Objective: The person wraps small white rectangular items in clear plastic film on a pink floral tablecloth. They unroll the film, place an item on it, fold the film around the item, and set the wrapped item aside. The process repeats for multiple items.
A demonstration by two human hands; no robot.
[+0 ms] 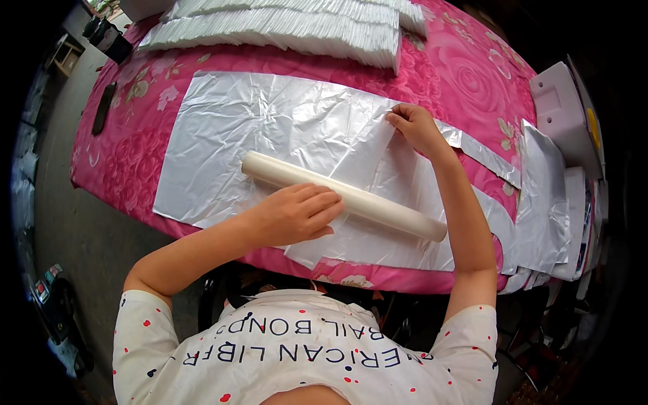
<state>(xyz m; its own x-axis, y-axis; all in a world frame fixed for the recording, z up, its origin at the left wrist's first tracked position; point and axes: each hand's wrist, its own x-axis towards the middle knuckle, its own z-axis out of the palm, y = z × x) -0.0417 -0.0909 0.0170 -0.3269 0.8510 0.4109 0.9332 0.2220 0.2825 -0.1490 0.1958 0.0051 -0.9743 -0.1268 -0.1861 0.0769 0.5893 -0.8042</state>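
A long whitish roll (378, 207) lies slantwise across thin, silvery, crinkled sheets (229, 128) on the table; it looks like rolled film. My left hand (297, 212) rests palm down at the near side of the roll, its fingers stretched out over the roll's middle and not wrapped round it. Farther off and to the right, my right hand (415, 128) pinches the far edge of a silvery plastic sheet between thumb and fingertips. That sheet slopes from my right fingers down toward the roll. The tips of the right fingers are partly hidden.
A pink flowered cloth (466, 61) covers the table. Stacks of folded white-silver pieces (290, 30) stand at the far side. Silvery strips (486, 158) and a sheet stack (540, 196) lie right, beside a white foam box (563, 108). Far left are a dark bottle (108, 39) and a dark flat object (104, 108).
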